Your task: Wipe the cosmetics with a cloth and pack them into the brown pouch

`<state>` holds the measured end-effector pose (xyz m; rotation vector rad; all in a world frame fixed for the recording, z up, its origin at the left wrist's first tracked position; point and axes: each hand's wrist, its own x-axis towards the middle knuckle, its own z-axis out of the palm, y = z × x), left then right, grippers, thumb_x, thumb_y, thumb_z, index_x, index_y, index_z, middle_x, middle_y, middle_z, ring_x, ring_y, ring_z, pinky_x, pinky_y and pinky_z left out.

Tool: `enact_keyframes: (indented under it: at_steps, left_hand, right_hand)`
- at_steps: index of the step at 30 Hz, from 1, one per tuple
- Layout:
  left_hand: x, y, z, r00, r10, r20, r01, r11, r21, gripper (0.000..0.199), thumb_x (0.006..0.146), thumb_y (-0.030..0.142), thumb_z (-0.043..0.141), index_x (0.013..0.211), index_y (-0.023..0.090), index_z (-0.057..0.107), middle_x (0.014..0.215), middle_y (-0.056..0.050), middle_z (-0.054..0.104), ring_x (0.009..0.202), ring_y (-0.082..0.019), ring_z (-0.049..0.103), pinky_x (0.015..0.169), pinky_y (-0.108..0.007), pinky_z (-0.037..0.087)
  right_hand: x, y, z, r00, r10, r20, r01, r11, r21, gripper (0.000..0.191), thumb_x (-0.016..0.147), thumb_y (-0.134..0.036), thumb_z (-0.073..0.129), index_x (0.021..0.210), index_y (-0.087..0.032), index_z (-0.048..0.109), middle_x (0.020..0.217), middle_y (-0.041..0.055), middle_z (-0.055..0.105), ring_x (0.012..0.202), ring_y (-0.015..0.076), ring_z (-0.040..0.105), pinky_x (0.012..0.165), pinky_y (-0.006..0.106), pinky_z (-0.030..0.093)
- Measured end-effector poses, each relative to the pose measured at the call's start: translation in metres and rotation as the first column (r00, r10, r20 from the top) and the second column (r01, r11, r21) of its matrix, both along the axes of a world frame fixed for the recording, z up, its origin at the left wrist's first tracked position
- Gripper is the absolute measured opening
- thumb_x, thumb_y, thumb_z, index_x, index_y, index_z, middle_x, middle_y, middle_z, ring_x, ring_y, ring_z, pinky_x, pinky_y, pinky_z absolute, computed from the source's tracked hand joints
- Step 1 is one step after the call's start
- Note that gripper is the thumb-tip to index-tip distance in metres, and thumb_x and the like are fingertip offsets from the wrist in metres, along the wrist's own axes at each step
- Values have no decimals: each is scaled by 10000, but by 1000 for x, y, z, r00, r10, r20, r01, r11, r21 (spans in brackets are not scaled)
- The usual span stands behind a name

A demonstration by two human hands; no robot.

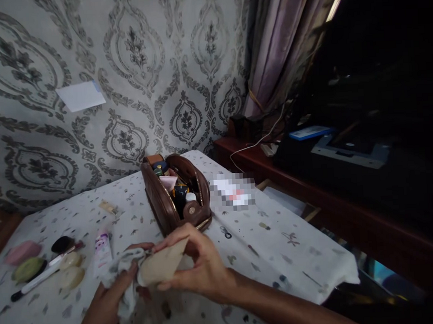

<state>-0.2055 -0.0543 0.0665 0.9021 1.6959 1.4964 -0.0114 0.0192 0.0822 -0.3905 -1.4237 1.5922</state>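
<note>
My right hand grips a beige squeeze tube by its wide flat end, over the table. A crumpled light cloth is bunched in my left hand, pressed against the narrower end of the tube, so that end is partly hidden. Just beyond both hands sits an unzipped brown toiletry bag, packed with jars, tubes and bottles. Left of the cloth lies a white tube with purple print.
At the left lie a pink sponge, a green round item, cream-coloured round pieces and a white-handled brush. A small beige item lies farther back. A dark red desk with a cable stands at right.
</note>
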Motion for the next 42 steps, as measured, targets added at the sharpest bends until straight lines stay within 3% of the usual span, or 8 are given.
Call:
enact_keyframes:
  at_steps: [3,7,12,17,25,30,33,42]
  left_hand:
    - [5,23,34,903,-231,-361,246,969,-6,366,670,420,752,1009,283,783,1024,-69,747,1015,-335,667,886,-364,538]
    - [7,75,82,499,-336,-799,516,856,-38,446,751,325,595,1176,304,731,980,-91,702,858,-285,662,702,-313,528]
    - [2,123,93,152,-351,-924,531,817,-224,715,573,212,566,1266,354,674,1067,-78,696,878,-301,670,627,-291,497]
    - [-7,127,78,245,-437,-866,554,795,-245,772,529,187,593,1279,360,659,1232,-69,685,1065,-394,657,831,-441,546]
    - [-7,112,59,309,-203,-929,526,850,-10,534,778,314,613,1309,364,636,1028,-68,738,817,-290,704,569,-303,534]
    - [-3,111,54,387,-234,-892,519,855,1,502,836,292,608,1334,351,618,920,-67,711,723,-240,665,546,-275,488]
    - [-2,113,54,366,-237,-900,542,841,-1,469,866,279,572,1328,351,616,900,-66,679,692,-211,649,488,-255,435]
    - [-6,112,53,257,-267,-929,593,802,-66,483,905,184,493,1372,303,522,920,-33,571,712,-149,604,555,-234,446]
  right_hand:
    - [31,16,14,989,-142,-48,140,989,-44,423,652,-331,880,957,-237,603,993,68,743,906,239,720,764,379,580]
    - [64,53,34,902,-407,-144,409,912,-17,400,695,-348,859,949,-267,561,931,45,740,843,229,726,692,365,588]
    - [82,95,53,861,-499,-99,506,860,63,399,681,-374,864,929,-276,567,871,0,714,756,166,691,591,273,555]
    - [67,126,71,901,-428,-69,433,894,116,368,676,-348,855,906,-247,586,838,-56,686,800,128,687,654,257,559]
    - [29,153,78,960,-276,-47,279,957,78,285,671,-195,783,855,-159,569,788,-103,658,846,123,707,682,257,537]
    - [17,153,76,972,-233,34,230,970,80,389,704,-476,688,839,-117,622,939,-68,664,1005,204,687,713,322,517]
    - [11,154,73,967,-251,52,248,967,58,438,777,-556,569,856,-130,628,935,-55,647,958,185,691,671,295,510]
    - [5,169,58,938,-99,334,-26,937,349,292,717,-205,762,894,-210,531,795,-57,570,748,109,542,632,212,434]
